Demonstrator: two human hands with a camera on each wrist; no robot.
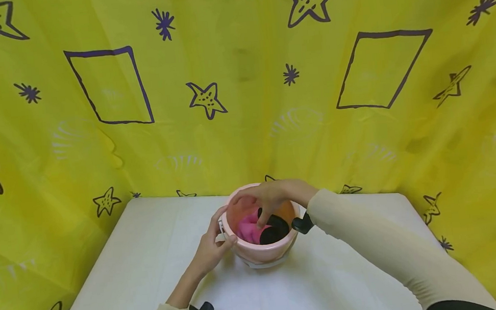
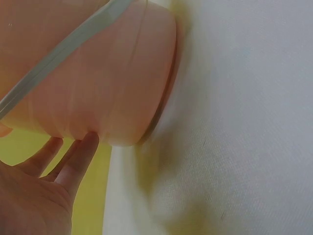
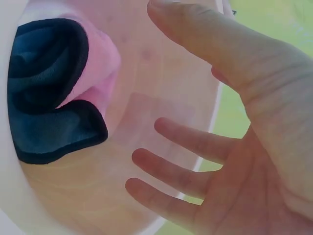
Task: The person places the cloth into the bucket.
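A pale pink bucket with a whitish handle stands upright on the white table. Inside lies a soft pink item with black parts; the right wrist view shows black edging around a dark lining, its exact kind unclear. My left hand holds the bucket's left side, thumb by the rim and fingertips against the outer wall. Over the bucket's mouth, my right hand reaches in with fingers spread and nothing between them. In the right wrist view its fingers look apart from the pink item.
The white table extends around the bucket. Behind and beside it hangs a yellow curtain with drawn stars and frames. A dark wrist device sits on each wrist, the right one close to the bucket's rim.
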